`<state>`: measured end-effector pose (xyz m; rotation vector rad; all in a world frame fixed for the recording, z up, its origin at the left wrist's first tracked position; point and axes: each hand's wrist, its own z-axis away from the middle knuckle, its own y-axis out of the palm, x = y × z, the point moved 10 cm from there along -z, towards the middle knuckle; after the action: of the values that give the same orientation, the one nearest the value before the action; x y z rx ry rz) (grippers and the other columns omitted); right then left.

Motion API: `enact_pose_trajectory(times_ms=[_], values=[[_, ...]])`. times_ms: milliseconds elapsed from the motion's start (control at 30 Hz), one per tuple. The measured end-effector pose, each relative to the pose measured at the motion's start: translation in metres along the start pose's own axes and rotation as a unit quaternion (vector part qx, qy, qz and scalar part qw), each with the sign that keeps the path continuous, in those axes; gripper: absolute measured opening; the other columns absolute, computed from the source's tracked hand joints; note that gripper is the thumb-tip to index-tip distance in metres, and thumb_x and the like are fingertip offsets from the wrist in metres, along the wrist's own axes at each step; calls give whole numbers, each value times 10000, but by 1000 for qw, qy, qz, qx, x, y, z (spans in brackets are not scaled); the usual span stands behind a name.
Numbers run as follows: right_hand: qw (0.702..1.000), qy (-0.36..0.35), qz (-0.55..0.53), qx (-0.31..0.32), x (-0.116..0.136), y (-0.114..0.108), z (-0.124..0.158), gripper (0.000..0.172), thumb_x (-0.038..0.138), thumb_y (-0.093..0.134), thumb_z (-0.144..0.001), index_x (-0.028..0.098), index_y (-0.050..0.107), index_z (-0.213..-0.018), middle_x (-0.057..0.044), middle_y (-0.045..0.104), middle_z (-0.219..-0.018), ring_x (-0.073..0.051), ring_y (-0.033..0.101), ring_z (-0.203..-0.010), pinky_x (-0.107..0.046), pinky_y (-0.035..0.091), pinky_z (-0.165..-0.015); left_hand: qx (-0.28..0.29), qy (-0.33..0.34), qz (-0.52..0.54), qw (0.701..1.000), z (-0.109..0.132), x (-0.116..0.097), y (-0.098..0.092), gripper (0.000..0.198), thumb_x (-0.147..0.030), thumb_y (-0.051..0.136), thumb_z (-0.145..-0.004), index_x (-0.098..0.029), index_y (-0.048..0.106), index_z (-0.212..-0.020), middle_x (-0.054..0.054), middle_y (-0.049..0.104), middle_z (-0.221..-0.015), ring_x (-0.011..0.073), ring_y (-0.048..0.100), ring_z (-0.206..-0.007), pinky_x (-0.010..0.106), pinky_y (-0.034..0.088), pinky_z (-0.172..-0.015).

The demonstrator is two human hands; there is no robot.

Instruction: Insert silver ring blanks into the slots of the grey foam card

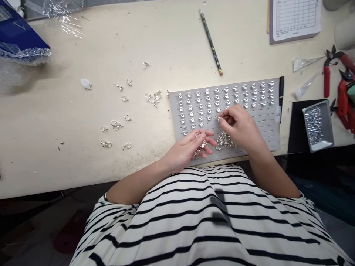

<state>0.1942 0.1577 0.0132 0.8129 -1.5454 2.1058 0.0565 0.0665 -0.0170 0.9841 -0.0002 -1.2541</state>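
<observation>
A grey slotted display board (266,129) lies on the table before me, with rows of silver rings (207,91) standing in its slots. My right hand (240,127) is closed in a pinch over the board, thumb and forefinger on a small silver ring (219,119) at a slot. Beneath that palm sits a heap of loose silver rings (226,140), partly hidden by the hand. My left hand (191,146) is curled at the board's front left, holding several silver rings (203,143) between thumb and fingers.
Loose rings (116,125) are scattered on the table to the left. A pencil (211,42) lies behind the board. At right are a grey tray (318,125) of small shiny pieces, red-handled pliers (327,74) and a form pad (295,18). A blue package (19,31) sits far left.
</observation>
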Motion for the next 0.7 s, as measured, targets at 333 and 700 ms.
enact_pose_trajectory(times_ms=[333, 700], values=[[992, 10, 99, -80, -3, -3, -1, 31, 239, 622, -914, 229, 646, -932, -57, 660, -978, -206, 624, -860, -374, 482, -756, 28, 33, -90, 995, -3, -6, 6, 597, -721, 433, -991, -187, 500, -732, -36, 432, -642, 77, 273, -513, 234, 215, -482], [959, -226, -130, 107, 68, 2, 46, 248, 255, 552, -1029, 326, 701, -1214, -37, 691, -1162, -184, 659, -1097, -371, 563, -933, 168, 63, -232, 956, 0, -5, 33, 603, -708, 424, -996, -211, 421, -656, -30, 365, -595, 111, 289, -545, 293, 235, -522]])
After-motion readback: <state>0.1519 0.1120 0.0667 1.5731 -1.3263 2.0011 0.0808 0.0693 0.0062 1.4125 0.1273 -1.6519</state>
